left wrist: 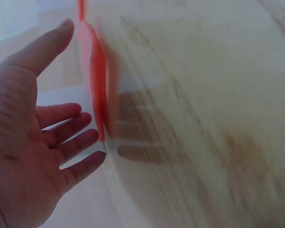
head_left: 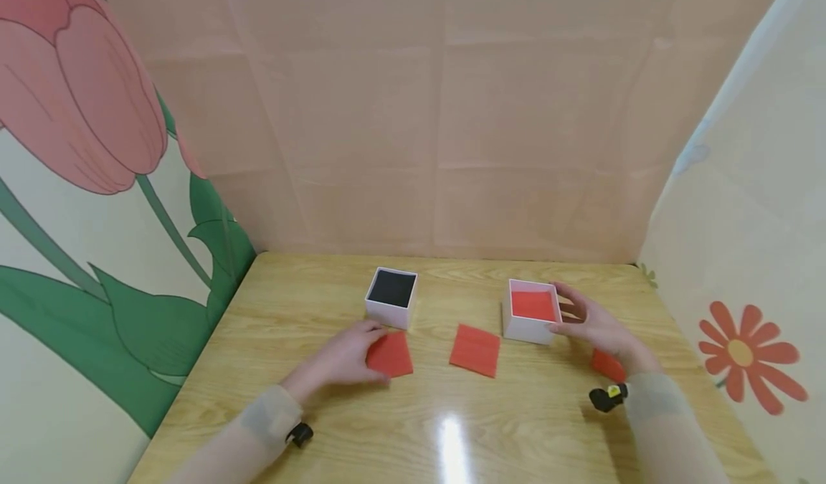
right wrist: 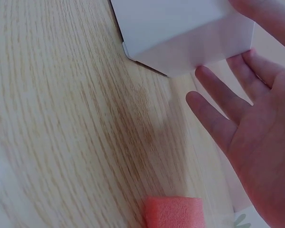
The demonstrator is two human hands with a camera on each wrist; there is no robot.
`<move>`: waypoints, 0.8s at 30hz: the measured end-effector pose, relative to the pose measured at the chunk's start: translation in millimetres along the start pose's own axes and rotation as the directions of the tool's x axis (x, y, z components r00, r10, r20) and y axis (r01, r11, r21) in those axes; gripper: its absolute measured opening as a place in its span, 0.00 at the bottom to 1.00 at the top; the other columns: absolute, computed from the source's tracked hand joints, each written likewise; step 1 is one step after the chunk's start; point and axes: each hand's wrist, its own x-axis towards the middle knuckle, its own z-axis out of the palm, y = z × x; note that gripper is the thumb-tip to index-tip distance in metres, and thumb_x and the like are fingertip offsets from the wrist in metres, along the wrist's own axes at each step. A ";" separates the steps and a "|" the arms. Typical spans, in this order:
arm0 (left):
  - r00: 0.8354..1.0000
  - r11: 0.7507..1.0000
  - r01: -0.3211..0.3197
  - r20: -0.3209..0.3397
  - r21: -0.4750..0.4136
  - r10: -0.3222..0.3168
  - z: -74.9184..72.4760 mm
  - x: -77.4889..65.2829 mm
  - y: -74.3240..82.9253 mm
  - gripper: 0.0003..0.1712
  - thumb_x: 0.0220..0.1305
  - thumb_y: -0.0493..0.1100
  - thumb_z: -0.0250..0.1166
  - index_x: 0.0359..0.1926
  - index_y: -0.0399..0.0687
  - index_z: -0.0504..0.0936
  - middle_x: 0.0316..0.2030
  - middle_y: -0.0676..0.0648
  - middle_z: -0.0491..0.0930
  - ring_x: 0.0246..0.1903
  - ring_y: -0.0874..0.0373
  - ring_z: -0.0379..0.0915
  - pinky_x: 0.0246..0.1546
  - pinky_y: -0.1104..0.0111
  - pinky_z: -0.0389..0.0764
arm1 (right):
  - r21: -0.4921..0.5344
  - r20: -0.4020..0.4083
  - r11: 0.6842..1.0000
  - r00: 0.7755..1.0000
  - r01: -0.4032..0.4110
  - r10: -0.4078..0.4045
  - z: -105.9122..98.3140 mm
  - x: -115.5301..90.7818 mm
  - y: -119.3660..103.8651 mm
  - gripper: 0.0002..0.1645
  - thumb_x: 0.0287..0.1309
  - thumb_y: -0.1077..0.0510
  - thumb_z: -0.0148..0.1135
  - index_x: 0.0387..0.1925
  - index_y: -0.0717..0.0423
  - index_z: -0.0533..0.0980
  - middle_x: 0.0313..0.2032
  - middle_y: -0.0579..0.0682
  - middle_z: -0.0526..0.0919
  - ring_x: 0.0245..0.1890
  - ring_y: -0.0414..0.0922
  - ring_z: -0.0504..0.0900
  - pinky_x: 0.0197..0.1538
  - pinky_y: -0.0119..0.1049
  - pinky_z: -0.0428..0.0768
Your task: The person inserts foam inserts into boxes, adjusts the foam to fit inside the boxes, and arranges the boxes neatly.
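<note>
My left hand [head_left: 348, 355], thumb and fingers spread, is beside a thin red square [head_left: 390, 355] on the table. In the left wrist view the red square [left wrist: 97, 80] shows edge-on just past the fingertips, and I cannot tell whether they touch it. A white box [head_left: 529, 331] with a red layer inside is at the right. Against its right side lies my right hand [head_left: 596, 326], thumb near the front corner and fingers toward the back. In the right wrist view the fingers are fairly straight, with fingertips [right wrist: 205, 75] at the white box wall [right wrist: 194, 50].
A second white box [head_left: 387, 315] with a black layer inside stands at the back left. Between the boxes, nearer me, lies another red square [head_left: 475, 350]. A further red piece [head_left: 608, 364] is partly hidden by the right wrist. Cloth walls [head_left: 439, 147] border the wooden table [head_left: 400, 434].
</note>
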 end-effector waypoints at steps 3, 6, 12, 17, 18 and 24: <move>1.000 1.000 0.021 0.019 -0.009 -0.021 2.6 0.4 2.4 0.55 0.53 0.69 0.80 0.74 0.43 0.75 0.71 0.46 0.72 0.66 0.51 0.69 0.66 0.55 0.76 | 0.000 -0.002 1.000 1.000 0.003 -0.003 0.1 -0.8 0.0 0.62 0.66 0.47 0.76 0.88 0.43 0.46 0.84 0.60 0.53 0.78 0.70 0.59 0.71 0.69 0.69; 0.999 1.000 0.025 0.019 -0.002 -0.025 5.9 1.3 2.7 0.56 0.52 0.69 0.80 0.74 0.44 0.75 0.69 0.48 0.72 0.65 0.52 0.67 0.65 0.56 0.76 | 0.002 0.000 1.000 1.000 -0.001 0.001 0.0 -0.5 0.4 0.62 0.66 0.46 0.76 0.88 0.44 0.46 0.84 0.59 0.52 0.78 0.70 0.59 0.71 0.70 0.68; 1.000 1.000 -0.009 0.018 0.014 0.008 8.7 3.4 1.9 0.57 0.50 0.67 0.83 0.73 0.41 0.75 0.66 0.47 0.72 0.64 0.51 0.66 0.66 0.55 0.74 | 0.000 0.002 1.000 1.000 -0.012 0.012 0.1 0.5 -0.1 0.63 0.66 0.45 0.76 0.88 0.44 0.45 0.84 0.58 0.52 0.78 0.70 0.58 0.71 0.71 0.67; 1.000 1.000 -0.020 0.012 0.020 0.019 8.0 6.6 0.4 0.56 0.49 0.64 0.84 0.72 0.38 0.76 0.65 0.46 0.72 0.62 0.51 0.66 0.64 0.56 0.75 | -0.005 -0.004 1.000 1.000 -0.019 0.019 0.2 0.3 -1.5 0.63 0.66 0.43 0.75 0.88 0.40 0.45 0.84 0.58 0.52 0.79 0.70 0.57 0.71 0.72 0.66; 1.000 1.000 -0.017 0.013 0.021 0.016 7.6 7.4 0.3 0.56 0.49 0.64 0.84 0.72 0.38 0.76 0.64 0.47 0.72 0.61 0.51 0.66 0.63 0.56 0.76 | -0.007 -0.005 1.000 1.000 -0.021 0.021 0.1 0.3 -1.4 0.63 0.66 0.43 0.75 0.88 0.39 0.45 0.84 0.58 0.51 0.79 0.70 0.57 0.71 0.72 0.66; 1.000 1.000 -0.012 0.023 -0.001 0.012 5.2 11.0 1.8 0.52 0.47 0.59 0.85 0.69 0.39 0.79 0.60 0.47 0.73 0.56 0.53 0.66 0.56 0.59 0.77 | -0.002 -0.012 1.000 1.000 -0.019 0.019 0.6 0.3 0.5 0.63 0.66 0.44 0.76 0.88 0.40 0.45 0.84 0.58 0.51 0.79 0.70 0.57 0.72 0.71 0.66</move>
